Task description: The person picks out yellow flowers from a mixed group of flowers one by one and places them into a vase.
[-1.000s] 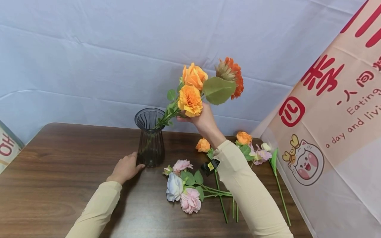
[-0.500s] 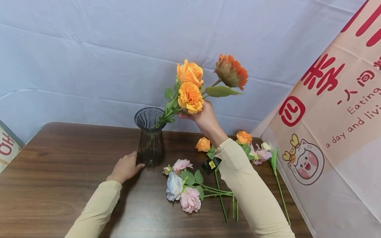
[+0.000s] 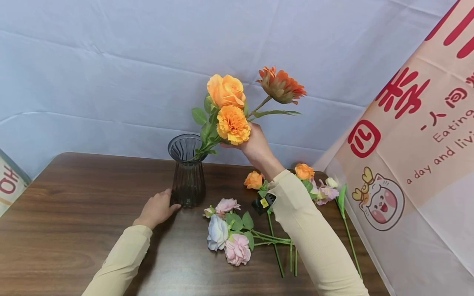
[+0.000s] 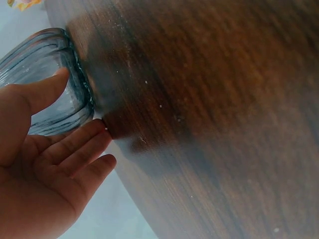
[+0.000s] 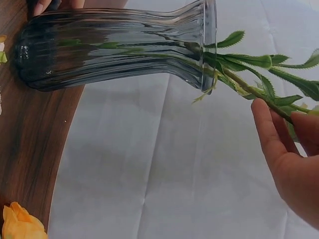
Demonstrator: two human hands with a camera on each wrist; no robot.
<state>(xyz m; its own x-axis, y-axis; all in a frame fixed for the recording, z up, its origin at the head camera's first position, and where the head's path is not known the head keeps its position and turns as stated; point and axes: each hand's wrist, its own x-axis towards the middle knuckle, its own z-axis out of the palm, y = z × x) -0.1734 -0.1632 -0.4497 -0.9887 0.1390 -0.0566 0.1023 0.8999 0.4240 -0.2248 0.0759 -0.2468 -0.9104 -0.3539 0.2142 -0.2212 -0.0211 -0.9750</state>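
A smoky ribbed glass vase (image 3: pixel 188 181) stands upright near the table's back edge. My left hand (image 3: pixel 157 207) holds its base from the left; in the left wrist view the thumb and fingers (image 4: pixel 79 142) lie on either side of the glass. My right hand (image 3: pixel 255 148) pinches an artificial flower stem (image 5: pixel 259 94) just beyond the vase's mouth, plainest in the right wrist view. An orange rose (image 3: pixel 226 90), a yellow-orange carnation (image 3: pixel 233 124) and a dark orange flower (image 3: pixel 283 86) lean right above the rim. Green stems show through the glass; the carnation partly hides the right fingers.
Pink and pale blue roses (image 3: pixel 217 232) lie in front of the vase on the wooden table (image 3: pixel 74 230). Further right are orange roses (image 3: pixel 253 180), lilac blossoms (image 3: pixel 326 194) and a green-stemmed white bud (image 3: pixel 331 182). White cloth (image 3: pixel 148 82) hangs behind.
The orange rose has shifted left and turned, and the carnation has moved slightly. The dark orange flower has rotated to face more upward. My left hand and the vase have stayed put.
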